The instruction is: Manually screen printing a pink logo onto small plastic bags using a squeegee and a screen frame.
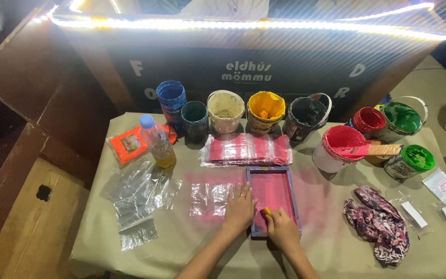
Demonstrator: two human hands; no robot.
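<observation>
The left hand (pixel 239 208) lies flat with open fingers on the left edge of a small printing frame (pixel 273 200), and presses it down on the table (pixel 192 243). The frame has a dark rim and its screen is all pink. It lies near the middle of the table, just in front of the person. The right hand (pixel 282 228) is at the near end of the frame, closed around a small yellow thing (pixel 267 211); only the tip of this thing shows, so I cannot tell what it is. The two hands are close to each other but do not touch.

Just left of the frame lies a clear plastic bag (pixel 210 199) on a pink stain of the table cover. More clear bags (pixel 138 199) lie in a loose heap further left. Behind the frame there is a stack of pink printed bags (pixel 247 150). A plastic bottle (pixel 157 141) with yellow liquid stands beside an orange packet (pixel 128 145).

At the back edge stands a row of paint buckets (pixel 267 110) in blue, dark green, cream, yellow and black. To the right are red and green ones, and a wooden scraper (pixel 370 150) lies across the big red bucket (pixel 339 147). A patterned cloth (pixel 380 222) lies crumpled on the right side, well apart from the hands.
</observation>
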